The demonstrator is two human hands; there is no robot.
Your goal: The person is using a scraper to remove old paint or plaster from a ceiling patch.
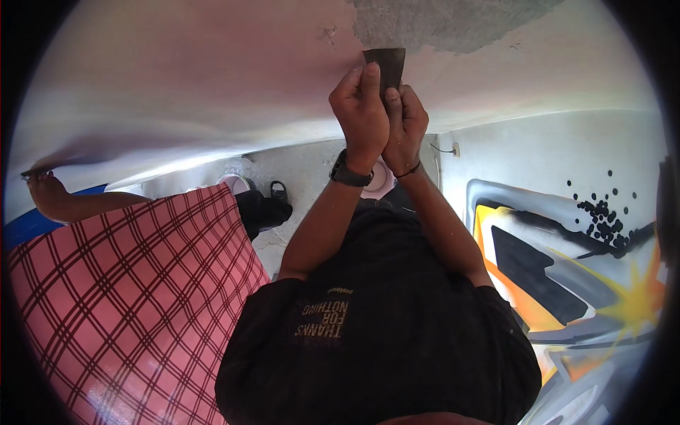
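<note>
A dark, flat scraper blade (389,65), wider at its far end, points up against the pale pinkish wall (283,64). My left hand (361,117) is closed round it from the left, thumb laid along the blade. Beside it and touching it, my right hand (407,122) is closed on the lower part of the same scraper, thumb up. The handle is hidden by my fingers. Just beyond the blade's edge lies a rough grey patch (460,25) where the wall's surface differs.
At the left a co-worker in a pink checked shirt (142,276) reaches a hand (48,191) to the wall. A light bucket (382,180) stands below my wrists, another bucket (237,184) near the co-worker's feet. A painted wall (552,134) with a cable fitting (455,149) rises at the right.
</note>
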